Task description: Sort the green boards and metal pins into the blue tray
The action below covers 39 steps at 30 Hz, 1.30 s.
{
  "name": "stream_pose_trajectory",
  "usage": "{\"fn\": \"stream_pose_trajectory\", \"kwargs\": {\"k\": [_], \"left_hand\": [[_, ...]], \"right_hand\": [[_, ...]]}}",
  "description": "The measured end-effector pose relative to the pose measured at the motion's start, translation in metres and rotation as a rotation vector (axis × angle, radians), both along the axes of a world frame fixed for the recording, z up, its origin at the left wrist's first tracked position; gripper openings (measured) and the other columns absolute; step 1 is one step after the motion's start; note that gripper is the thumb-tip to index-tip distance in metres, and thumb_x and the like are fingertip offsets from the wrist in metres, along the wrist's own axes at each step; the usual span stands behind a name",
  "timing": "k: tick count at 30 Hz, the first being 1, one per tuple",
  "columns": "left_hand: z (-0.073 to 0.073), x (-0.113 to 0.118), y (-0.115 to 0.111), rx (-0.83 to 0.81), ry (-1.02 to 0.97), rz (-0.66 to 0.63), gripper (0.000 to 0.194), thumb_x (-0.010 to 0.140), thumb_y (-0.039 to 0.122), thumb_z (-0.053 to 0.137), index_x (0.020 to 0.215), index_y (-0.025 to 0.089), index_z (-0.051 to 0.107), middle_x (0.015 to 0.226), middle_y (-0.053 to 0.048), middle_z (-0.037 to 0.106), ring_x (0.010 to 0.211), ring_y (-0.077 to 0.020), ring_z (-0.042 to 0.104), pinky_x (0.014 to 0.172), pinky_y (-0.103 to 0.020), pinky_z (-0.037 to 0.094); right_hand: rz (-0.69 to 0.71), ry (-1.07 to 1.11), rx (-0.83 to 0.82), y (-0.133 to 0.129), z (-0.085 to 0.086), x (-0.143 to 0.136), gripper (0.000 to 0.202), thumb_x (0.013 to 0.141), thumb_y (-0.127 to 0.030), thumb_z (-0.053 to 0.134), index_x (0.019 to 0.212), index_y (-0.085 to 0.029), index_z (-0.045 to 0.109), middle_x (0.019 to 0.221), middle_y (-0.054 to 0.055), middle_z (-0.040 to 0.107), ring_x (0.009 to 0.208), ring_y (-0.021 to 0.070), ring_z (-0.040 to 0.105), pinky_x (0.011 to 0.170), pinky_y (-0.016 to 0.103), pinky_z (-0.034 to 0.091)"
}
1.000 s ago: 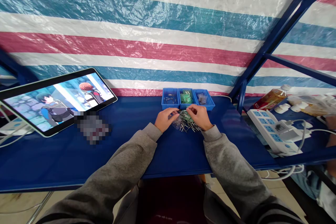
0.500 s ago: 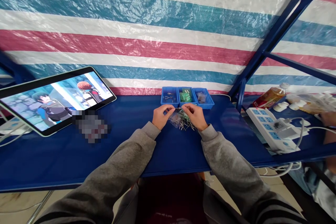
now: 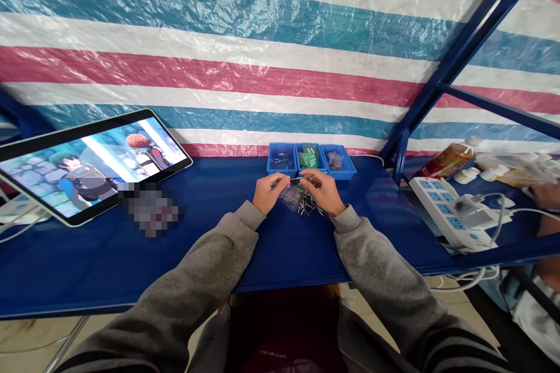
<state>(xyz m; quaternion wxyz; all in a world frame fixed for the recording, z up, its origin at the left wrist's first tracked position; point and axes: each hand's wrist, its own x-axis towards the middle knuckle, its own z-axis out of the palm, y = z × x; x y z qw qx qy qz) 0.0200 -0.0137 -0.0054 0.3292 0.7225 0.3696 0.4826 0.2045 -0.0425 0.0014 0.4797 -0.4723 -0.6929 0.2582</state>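
Note:
My left hand [image 3: 268, 193] pinches one end of a thin dark metal pin [image 3: 296, 179], thumb against forefinger. At the pin's other end my right hand [image 3: 324, 192] closes its thumb and forefinger on it. Below the fingers lies a loose pile of small metal pins [image 3: 310, 205] on the blue table. Small clear plastic pieces [image 3: 290, 199] lie left of that pile, partly hidden by my hands. Just beyond stand a blue bin with a few metal pins [image 3: 281, 161], a blue bin with green packets [image 3: 309, 158] and a blue bin with clear pieces [image 3: 335, 161].
A tablet playing a cartoon [image 3: 100, 166] leans at the left, with a blurred-out item [image 3: 153, 211] before it. To the right are a white power strip [image 3: 450, 213], a drink bottle [image 3: 450, 157] and a blue frame post [image 3: 431, 87]. Another person's arm shows at the right edge.
My right hand's fingers have lifted and spread a little around the pin, and it now shows as a dark piece between my hands. The view has shifted slightly.

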Motion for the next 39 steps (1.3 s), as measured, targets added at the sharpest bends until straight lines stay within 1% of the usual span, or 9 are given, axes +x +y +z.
{"fn": "stream_pose_trajectory", "kwargs": {"k": [5, 9, 14, 19, 21, 26, 31, 34, 39], "left_hand": [[-0.0023, 0.0015, 0.0022, -0.071, -0.075, -0.043, 0.038, 0.086, 0.048, 0.055, 0.071, 0.015, 0.066, 0.068, -0.003, 0.067, 0.063, -0.0146, 0.063, 0.061, -0.025, 0.052], [-0.0015, 0.0025, 0.0016, -0.096, -0.132, -0.038, 0.036, 0.083, 0.049, 0.06, 0.082, 0.014, 0.069, 0.072, -0.005, 0.07, 0.066, -0.0168, 0.066, 0.06, -0.026, 0.055], [-0.0016, 0.0025, 0.0004, -0.064, -0.143, 0.002, 0.035, 0.078, 0.049, 0.067, 0.084, 0.015, 0.071, 0.081, -0.007, 0.073, 0.075, -0.0208, 0.069, 0.067, -0.03, 0.058], [-0.004, 0.0022, 0.0008, -0.01, -0.07, 0.033, 0.031, 0.077, 0.047, 0.067, 0.084, 0.017, 0.072, 0.084, -0.006, 0.074, 0.078, -0.0207, 0.068, 0.069, -0.031, 0.057], [-0.0042, 0.0019, 0.0015, 0.011, -0.05, 0.047, 0.029, 0.079, 0.046, 0.066, 0.082, 0.017, 0.072, 0.083, -0.005, 0.074, 0.077, -0.0199, 0.068, 0.068, -0.029, 0.056], [-0.0029, 0.0004, 0.0027, 0.029, 0.019, 0.077, 0.03, 0.086, 0.042, 0.057, 0.08, 0.016, 0.069, 0.075, -0.003, 0.072, 0.069, -0.0167, 0.067, 0.064, -0.025, 0.053], [-0.0023, 0.0003, 0.0016, 0.007, 0.045, 0.075, 0.034, 0.088, 0.044, 0.054, 0.074, 0.016, 0.068, 0.065, -0.001, 0.068, 0.056, -0.0131, 0.06, 0.055, -0.023, 0.049], [-0.0019, 0.0011, 0.0013, -0.052, -0.028, 0.054, 0.035, 0.085, 0.046, 0.057, 0.074, 0.015, 0.069, 0.064, -0.002, 0.068, 0.055, -0.0134, 0.06, 0.054, -0.023, 0.049], [-0.0024, 0.0035, 0.0026, -0.144, -0.194, -0.024, 0.033, 0.072, 0.045, 0.072, 0.084, 0.014, 0.071, 0.075, -0.005, 0.072, 0.063, -0.0165, 0.064, 0.057, -0.027, 0.054]], "right_hand": [[0.011, 0.032, 0.004, 0.001, -0.0013, -0.0005, 0.029, 0.086, -0.047, 0.056, 0.089, -0.019, 0.063, 0.087, 0.005, 0.066, 0.057, 0.0124, 0.058, 0.054, 0.026, 0.047], [-0.003, 0.048, -0.005, 0.0008, -0.0015, -0.0015, 0.033, 0.087, -0.05, 0.054, 0.084, -0.019, 0.062, 0.08, 0.005, 0.065, 0.055, 0.0132, 0.058, 0.055, 0.026, 0.047], [-0.009, -0.014, -0.026, -0.0007, 0.0006, -0.0019, 0.038, 0.091, -0.053, 0.047, 0.077, -0.019, 0.06, 0.061, 0.0, 0.057, 0.053, 0.0136, 0.055, 0.058, 0.027, 0.047], [-0.018, -0.021, -0.022, -0.0006, -0.0004, -0.0024, 0.041, 0.092, -0.053, 0.045, 0.074, -0.019, 0.06, 0.056, -0.002, 0.054, 0.052, 0.013, 0.054, 0.059, 0.026, 0.046], [-0.019, -0.002, -0.031, -0.0001, -0.0014, -0.0025, 0.04, 0.091, -0.052, 0.046, 0.077, -0.019, 0.061, 0.058, -0.001, 0.055, 0.052, 0.0131, 0.055, 0.058, 0.026, 0.046], [-0.006, 0.056, -0.03, 0.0008, -0.0027, -0.0022, 0.03, 0.086, -0.046, 0.056, 0.1, -0.02, 0.062, 0.081, 0.003, 0.064, 0.055, 0.0127, 0.059, 0.054, 0.026, 0.048], [0.003, 0.01, -0.009, 0.0014, -0.0028, -0.0025, 0.025, 0.085, -0.043, 0.058, 0.091, -0.02, 0.064, 0.082, 0.004, 0.066, 0.057, 0.0143, 0.062, 0.055, 0.026, 0.049], [0.012, 0.022, -0.004, 0.0016, -0.0033, -0.0033, 0.026, 0.086, -0.044, 0.056, 0.084, -0.019, 0.063, 0.078, 0.004, 0.065, 0.056, 0.0146, 0.061, 0.055, 0.027, 0.049], [-0.01, 0.081, -0.027, 0.0019, -0.0058, -0.0044, 0.029, 0.088, -0.046, 0.053, 0.083, -0.019, 0.061, 0.062, 0.0, 0.059, 0.052, 0.0146, 0.059, 0.056, 0.027, 0.049]]}}
